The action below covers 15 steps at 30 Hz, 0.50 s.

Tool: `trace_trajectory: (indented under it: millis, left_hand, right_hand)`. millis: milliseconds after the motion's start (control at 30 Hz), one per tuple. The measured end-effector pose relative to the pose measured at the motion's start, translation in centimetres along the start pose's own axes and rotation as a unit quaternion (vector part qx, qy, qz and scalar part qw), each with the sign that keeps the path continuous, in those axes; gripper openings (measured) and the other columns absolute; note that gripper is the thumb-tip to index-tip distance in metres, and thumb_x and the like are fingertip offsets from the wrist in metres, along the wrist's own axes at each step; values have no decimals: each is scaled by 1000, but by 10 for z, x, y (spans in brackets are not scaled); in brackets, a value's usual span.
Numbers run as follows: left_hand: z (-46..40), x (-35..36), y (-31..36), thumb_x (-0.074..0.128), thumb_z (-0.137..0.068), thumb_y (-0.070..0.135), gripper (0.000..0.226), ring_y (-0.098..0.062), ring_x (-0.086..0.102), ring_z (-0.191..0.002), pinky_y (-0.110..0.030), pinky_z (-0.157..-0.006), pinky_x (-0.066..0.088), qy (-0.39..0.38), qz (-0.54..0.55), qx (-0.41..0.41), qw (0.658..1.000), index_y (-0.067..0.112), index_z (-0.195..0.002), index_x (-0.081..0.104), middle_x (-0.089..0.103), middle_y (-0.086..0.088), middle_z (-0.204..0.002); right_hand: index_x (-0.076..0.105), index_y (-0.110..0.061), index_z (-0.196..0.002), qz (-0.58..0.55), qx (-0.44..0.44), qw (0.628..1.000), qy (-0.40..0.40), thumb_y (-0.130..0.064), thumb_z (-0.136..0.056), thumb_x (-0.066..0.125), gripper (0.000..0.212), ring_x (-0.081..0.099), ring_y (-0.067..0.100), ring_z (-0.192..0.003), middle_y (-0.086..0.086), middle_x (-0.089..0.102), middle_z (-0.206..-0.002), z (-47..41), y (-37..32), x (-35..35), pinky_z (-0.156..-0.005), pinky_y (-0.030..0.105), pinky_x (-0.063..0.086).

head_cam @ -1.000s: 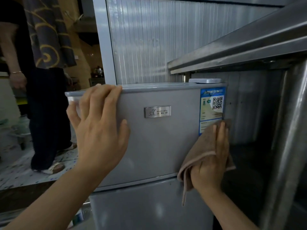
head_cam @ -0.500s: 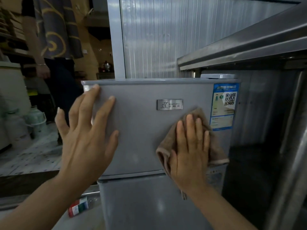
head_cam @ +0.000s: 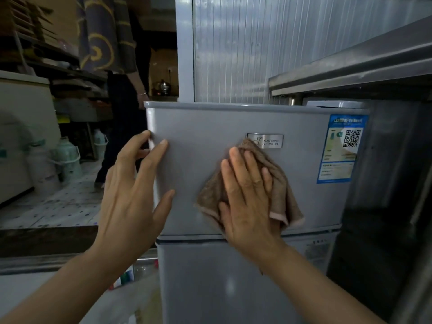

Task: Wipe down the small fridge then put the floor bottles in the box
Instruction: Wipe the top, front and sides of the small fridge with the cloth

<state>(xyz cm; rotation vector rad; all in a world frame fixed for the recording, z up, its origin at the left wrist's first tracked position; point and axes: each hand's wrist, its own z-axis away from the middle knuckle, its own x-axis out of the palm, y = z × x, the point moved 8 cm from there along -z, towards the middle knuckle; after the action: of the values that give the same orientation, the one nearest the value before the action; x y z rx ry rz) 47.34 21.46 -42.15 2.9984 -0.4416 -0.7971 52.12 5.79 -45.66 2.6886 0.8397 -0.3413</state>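
The small grey fridge [head_cam: 205, 127] fills the middle of the head view, with a metal nameplate and a blue label on its upper door. My right hand [head_cam: 247, 197] presses a brown cloth [head_cam: 278, 181] flat against the upper door, just below the nameplate. My left hand [head_cam: 135, 190] rests spread on the door's left edge, fingers apart, holding nothing. A bottle with a red and green label [head_cam: 125, 278] lies on the floor to the left of the fridge, partly hidden by my left forearm.
A steel counter [head_cam: 350, 66] overhangs the fridge on the right, with a dark gap below. A person [head_cam: 121, 78] stands at the back left near white jugs [head_cam: 67, 157] on the tiled floor. A corrugated metal wall rises behind the fridge.
My right hand has slid the cloth leftward from the blue label to the door's middle. My left hand has moved down from the top left corner to the door's left edge.
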Motion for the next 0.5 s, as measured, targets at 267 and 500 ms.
trace_trajectory:
  millis: [267, 500]
  left_hand:
    - [21, 2, -19, 77, -71, 9, 84, -11, 40, -124, -24, -100, 33, -45, 66, -45, 996, 14, -142, 33, 38, -4, -144]
    - [32, 4, -31, 73, -75, 10, 76, 16, 41, -105, 6, -81, 30, -65, 151, -82, 983, 25, -140, 36, 49, 18, -125]
  right_hand:
    - [30, -1, -134, -81, 104, 990, 49, -14, -87, 53, 54, 11, 30, -146, 19, 12, -154, 14, 40, -20, -117, 51, 15]
    - [24, 2, -142, 5, -30, 999, -31, -21, -91, 49, 61, 9, 31, -146, 17, 10, -156, -4, -15, 1, -117, 48, 16]
